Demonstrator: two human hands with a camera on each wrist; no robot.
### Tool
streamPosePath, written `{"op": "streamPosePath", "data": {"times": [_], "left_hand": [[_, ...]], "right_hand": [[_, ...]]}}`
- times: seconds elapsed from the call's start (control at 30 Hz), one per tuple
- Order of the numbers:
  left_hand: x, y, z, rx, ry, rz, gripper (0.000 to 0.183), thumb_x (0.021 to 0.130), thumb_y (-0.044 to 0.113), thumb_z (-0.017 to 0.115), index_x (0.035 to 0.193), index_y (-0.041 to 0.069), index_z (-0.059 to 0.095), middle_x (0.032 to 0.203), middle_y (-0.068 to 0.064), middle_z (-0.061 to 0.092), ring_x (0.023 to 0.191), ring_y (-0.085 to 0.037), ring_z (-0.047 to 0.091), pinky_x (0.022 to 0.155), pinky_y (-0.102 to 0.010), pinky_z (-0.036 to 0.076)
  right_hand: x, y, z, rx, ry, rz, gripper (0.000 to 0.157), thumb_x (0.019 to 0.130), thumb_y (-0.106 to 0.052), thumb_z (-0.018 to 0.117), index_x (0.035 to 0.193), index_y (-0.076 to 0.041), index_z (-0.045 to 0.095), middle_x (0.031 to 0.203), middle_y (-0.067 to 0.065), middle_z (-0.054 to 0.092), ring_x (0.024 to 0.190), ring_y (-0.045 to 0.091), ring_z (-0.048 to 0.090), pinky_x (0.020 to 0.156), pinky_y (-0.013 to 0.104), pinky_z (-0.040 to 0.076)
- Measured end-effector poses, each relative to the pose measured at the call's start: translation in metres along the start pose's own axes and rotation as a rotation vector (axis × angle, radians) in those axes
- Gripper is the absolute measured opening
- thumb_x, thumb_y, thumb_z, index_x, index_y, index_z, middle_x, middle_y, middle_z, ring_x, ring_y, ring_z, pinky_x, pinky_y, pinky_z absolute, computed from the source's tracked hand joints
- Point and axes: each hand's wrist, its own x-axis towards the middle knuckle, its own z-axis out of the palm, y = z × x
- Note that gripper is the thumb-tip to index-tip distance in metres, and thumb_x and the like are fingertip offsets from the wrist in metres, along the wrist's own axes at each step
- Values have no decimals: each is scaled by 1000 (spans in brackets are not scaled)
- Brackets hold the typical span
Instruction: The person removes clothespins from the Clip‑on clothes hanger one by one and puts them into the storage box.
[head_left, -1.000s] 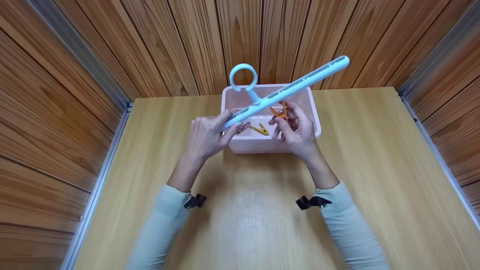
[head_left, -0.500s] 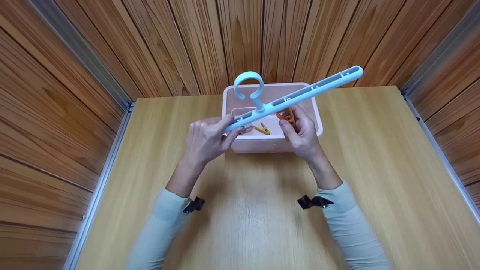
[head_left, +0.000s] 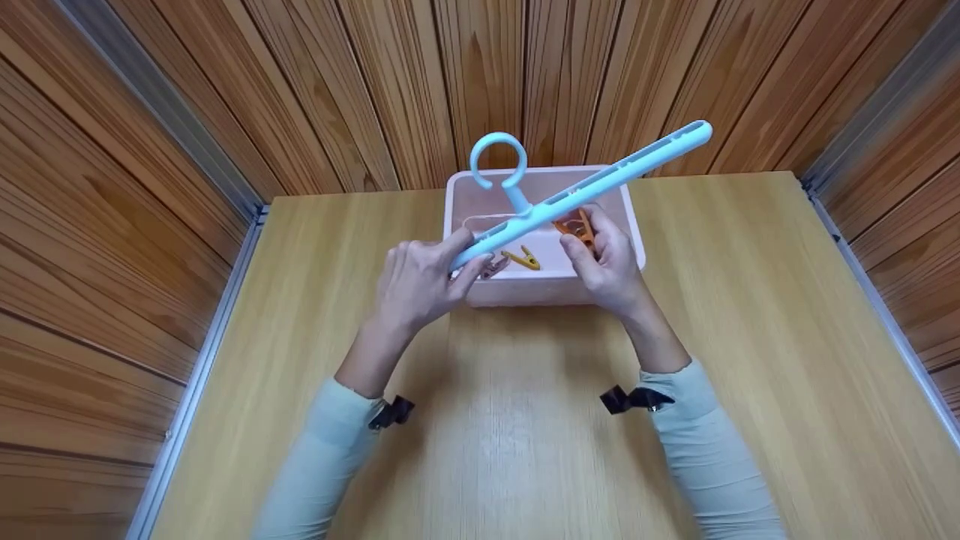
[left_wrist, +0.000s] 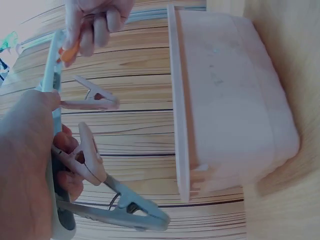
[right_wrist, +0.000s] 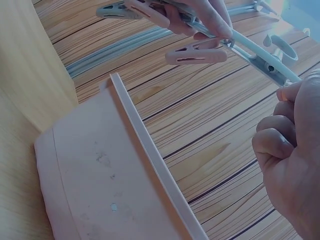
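My left hand (head_left: 426,281) grips one end of a light blue clip hanger (head_left: 592,189), its ring hook upward and its long bar slanting up to the right over the bin. Two pink clothespins (left_wrist: 91,104) and a grey-blue clothespin (left_wrist: 132,212) hang from the bar around the left fingers in the left wrist view. My right hand (head_left: 611,266) pinches an orange clothespin (head_left: 581,227) close under the bar, right of the hook. In the right wrist view that clothespin is hidden behind the curled right hand (right_wrist: 295,135).
A pale pink plastic bin (head_left: 536,291) stands at the back of the wooden table (head_left: 495,420). A yellow clothespin (head_left: 523,259) shows inside its opening. Wood-panelled walls (head_left: 480,82) rise behind and on both sides, with metal rails (head_left: 202,360) along the side edges.
The hanger's far end dips toward me, then rises again, ending slightly right of where it was. My right hand has shifted a little right, and the orange clothespin has turned in its fingers.
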Motion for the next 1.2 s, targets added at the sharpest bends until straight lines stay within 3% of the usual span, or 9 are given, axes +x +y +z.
{"op": "streamPosePath", "data": {"times": [0.1, 0.23, 0.37, 0.5, 0.67, 0.8, 1.03, 1.2], "left_hand": [[2, 2, -4, -6, -40, 12, 28, 111, 37, 69, 126, 12, 71, 66, -4, 51, 56, -18, 45, 54, -26, 29], [3, 1, -10, -45, -95, 11, 28, 112, 36, 69, 127, 12, 70, 67, -4, 51, 55, -18, 44, 54, -25, 30], [3, -4, -15, -81, -131, -6, 29, 112, 37, 68, 127, 12, 71, 69, -3, 50, 56, -16, 43, 54, -25, 31], [2, -6, -18, -70, -136, -3, 30, 112, 39, 68, 127, 13, 72, 69, -2, 49, 56, -17, 42, 55, -26, 31], [-1, -9, -18, -27, -91, 11, 30, 111, 38, 70, 125, 11, 72, 68, -1, 45, 56, -16, 38, 56, -27, 28], [-2, -10, -14, -35, -77, -5, 30, 111, 37, 69, 125, 10, 72, 69, -2, 48, 57, -16, 40, 56, -26, 29], [-1, -8, -10, -88, -82, -52, 30, 110, 37, 69, 123, 11, 72, 70, -2, 50, 58, -16, 45, 56, -26, 32], [1, -6, -13, -90, -87, -48, 28, 111, 37, 68, 122, 12, 72, 71, 2, 43, 58, -16, 42, 55, -27, 31]], "right_hand": [[-1, 1, -1, 3, 49, 5, 34, 108, 10, 54, 141, 16, 52, 82, -8, 55, 53, -1, 45, 52, 13, 38], [-3, 4, -2, -115, 107, -5, 32, 108, 8, 58, 139, 17, 55, 94, -9, 61, 57, 0, 47, 54, 13, 39], [-3, 6, -5, -217, 107, -19, 31, 108, 6, 62, 137, 16, 58, 100, 0, 63, 62, 3, 48, 57, 14, 41], [-3, 5, -6, -239, 88, -42, 31, 108, 8, 62, 138, 16, 58, 102, 3, 63, 65, 3, 47, 59, 14, 42], [-2, 1, -5, -141, 71, -61, 33, 109, 9, 60, 140, 15, 55, 122, 0, 65, 83, 5, 57, 71, 14, 51], [-1, -1, -3, -99, 94, -39, 33, 110, 4, 62, 141, 12, 55, 130, 1, 64, 90, 7, 57, 74, 15, 52], [1, -2, -1, -58, 126, 40, 37, 105, 8, 64, 141, 9, 54, 128, 14, 68, 74, 5, 52, 62, 14, 44], [3, -2, -1, 74, 88, 89, 29, 108, 8, 58, 136, 2, 52, 99, 0, 65, 63, 5, 50, 56, 14, 42]]}}
